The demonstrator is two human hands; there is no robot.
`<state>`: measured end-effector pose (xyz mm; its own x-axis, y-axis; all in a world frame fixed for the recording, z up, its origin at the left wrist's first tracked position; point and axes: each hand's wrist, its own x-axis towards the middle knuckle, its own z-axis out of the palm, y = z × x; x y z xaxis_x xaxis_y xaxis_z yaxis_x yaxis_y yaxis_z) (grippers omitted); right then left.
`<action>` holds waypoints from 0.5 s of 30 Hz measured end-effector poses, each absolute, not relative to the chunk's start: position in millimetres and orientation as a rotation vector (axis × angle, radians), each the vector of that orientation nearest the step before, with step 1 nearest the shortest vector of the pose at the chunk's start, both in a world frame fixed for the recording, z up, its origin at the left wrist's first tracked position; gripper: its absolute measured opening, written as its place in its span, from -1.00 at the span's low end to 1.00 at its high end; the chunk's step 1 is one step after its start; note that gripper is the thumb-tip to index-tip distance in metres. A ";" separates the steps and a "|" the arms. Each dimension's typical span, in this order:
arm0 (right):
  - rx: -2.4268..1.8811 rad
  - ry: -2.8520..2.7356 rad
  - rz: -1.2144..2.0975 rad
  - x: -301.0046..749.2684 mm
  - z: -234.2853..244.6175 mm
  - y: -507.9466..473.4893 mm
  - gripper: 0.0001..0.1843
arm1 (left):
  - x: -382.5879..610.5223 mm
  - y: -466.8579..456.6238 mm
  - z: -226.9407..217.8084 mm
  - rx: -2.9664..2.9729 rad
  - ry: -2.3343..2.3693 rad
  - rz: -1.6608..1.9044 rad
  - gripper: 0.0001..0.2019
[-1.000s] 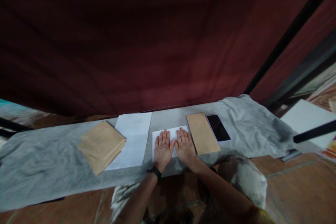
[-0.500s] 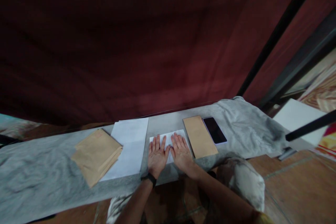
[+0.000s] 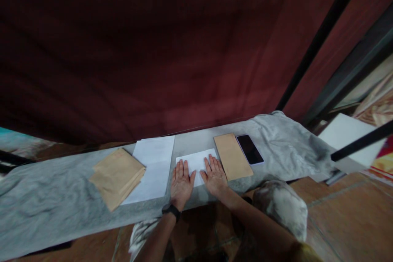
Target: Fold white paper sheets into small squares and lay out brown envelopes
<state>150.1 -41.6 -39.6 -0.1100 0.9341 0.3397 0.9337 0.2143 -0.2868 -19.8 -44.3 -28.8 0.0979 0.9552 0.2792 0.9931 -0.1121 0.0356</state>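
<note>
A folded white sheet of paper [image 3: 196, 159] lies on a narrow grey-covered table [image 3: 55, 200]. My left hand [image 3: 181, 183] rests flat at the sheet's near left edge, fingers stretched out, holding nothing. My right hand [image 3: 215, 175] lies flat on the sheet's near right part, fingers spread. A black band sits on my left wrist. A brown envelope [image 3: 232, 155] lies just right of my right hand, and a dark phone [image 3: 249, 149] lies beside it.
A larger white sheet [image 3: 152, 168] lies left of my hands, with a stack of brown envelopes [image 3: 117, 177] further left. A dark red curtain [image 3: 153, 49] hangs behind the table. A white board [image 3: 346, 137] and black bars stand at the right. Terracotta floor lies below.
Both hands have slid back toward the table's near edge and slightly apart, uncovering more of the folded white sheet. The camera has shifted a little.
</note>
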 end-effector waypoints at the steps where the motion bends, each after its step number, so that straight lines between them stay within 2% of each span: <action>1: -1.726 -2.055 0.007 149.8 -39.7 -41.6 -0.33 | -22.0 -48.9 -29.9 -2.209 -1.959 -0.368 -0.34; 15: -1.717 -2.076 -0.014 151.6 -42.4 -45.6 -0.29 | -27.1 -91.9 -25.1 -2.192 -1.897 -0.335 -0.48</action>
